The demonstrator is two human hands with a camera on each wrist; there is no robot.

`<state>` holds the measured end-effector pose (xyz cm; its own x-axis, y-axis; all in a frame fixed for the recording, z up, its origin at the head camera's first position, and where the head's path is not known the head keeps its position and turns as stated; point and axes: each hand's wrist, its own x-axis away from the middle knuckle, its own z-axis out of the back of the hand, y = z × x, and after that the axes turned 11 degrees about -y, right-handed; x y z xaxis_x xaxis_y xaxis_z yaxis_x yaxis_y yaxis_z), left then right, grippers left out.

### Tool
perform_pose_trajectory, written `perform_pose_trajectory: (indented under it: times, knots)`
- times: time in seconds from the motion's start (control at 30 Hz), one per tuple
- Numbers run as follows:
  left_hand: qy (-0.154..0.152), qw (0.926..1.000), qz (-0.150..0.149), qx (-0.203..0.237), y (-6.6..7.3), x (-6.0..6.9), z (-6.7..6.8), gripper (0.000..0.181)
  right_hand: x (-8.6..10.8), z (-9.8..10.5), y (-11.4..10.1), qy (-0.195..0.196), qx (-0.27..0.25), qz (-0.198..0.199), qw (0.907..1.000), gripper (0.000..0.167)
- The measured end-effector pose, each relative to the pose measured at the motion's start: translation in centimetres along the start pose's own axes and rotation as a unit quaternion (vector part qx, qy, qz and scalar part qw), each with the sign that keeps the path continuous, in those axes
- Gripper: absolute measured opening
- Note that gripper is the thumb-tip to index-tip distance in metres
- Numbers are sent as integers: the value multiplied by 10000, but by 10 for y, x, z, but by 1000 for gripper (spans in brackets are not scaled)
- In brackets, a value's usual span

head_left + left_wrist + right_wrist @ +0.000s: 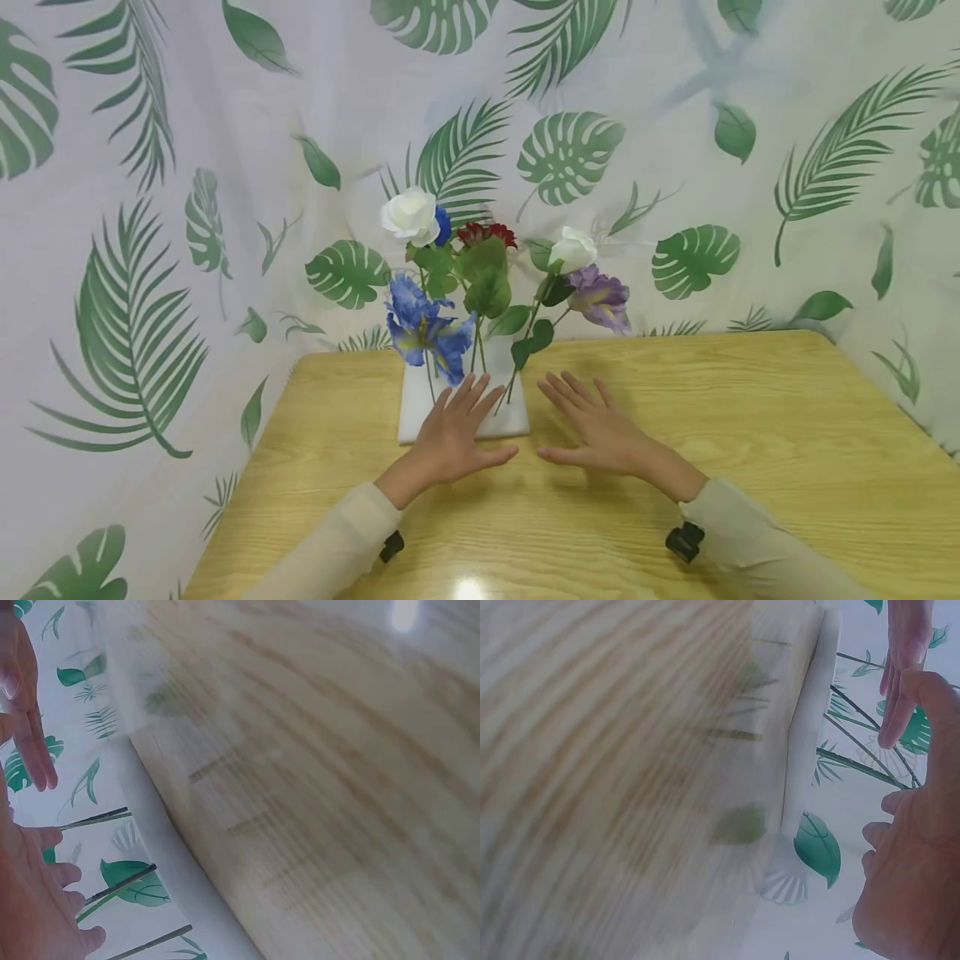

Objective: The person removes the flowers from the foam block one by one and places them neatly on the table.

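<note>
From where I stand, a leaf-printed cloth backdrop (300, 125) rises behind the white block (414, 414), and a wooden worktop (750, 400) spreads out under it and on either side. The block itself lies flat, I'd guess because a broad, low base like that keeps a top-heavy bunch from tipping. The person's left hand (457, 437) reaches over the block's near part, and the right hand (600, 433) is just beyond its right side; in each the grip is spread wide, fingers apart and curled round nothing. Both seem raised off the wood, perhaps to leave the bunch on its own footing, though I can't tell whether a left fingertip brushes a stem. All the flowers stand above the block: the blue iris (423, 329) low over its left part, the purple bloom (598, 298) leaning out past its right edge, the red bloom (487, 235) high behind its middle, one white rose (410, 217) tall at its left, another white rose (574, 250) out to its right, and a deep blue bloom (443, 225) tucked beside the taller rose. Thin stems (859, 766) rise from the block, apparently pushed in so that it holds them at those different slants.
</note>
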<state>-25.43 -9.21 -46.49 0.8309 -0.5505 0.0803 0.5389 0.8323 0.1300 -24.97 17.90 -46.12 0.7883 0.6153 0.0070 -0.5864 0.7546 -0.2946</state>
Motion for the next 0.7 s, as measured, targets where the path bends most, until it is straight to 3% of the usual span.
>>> perform_pose_trajectory:
  times: [0.17, 0.33, 0.47, 0.6, 0.7]
  knots:
    - [76, 9999, -81, 120, -1, 1, 0, 91, -2, -2, 1, 72, 54, 26, 10000, 98]
    - [313, 9969, -340, 637, -7, 7, 2, 88, -9, -1, 1, 49, -11, 11, 10000, 98]
    - [316, 9908, -441, 1239, -15, 17, 4, 83, -16, -2, 1, 12, -74, 3, 10000, 98]
    - [78, 9806, -285, 1935, -25, 31, 6, 73, -24, -3, 2, -42, -72, 37, 10000, 99]
    - [143, 9730, -199, 2295, -35, 40, 7, 58, -29, -4, 1, -98, -172, 95, 9998, 99]
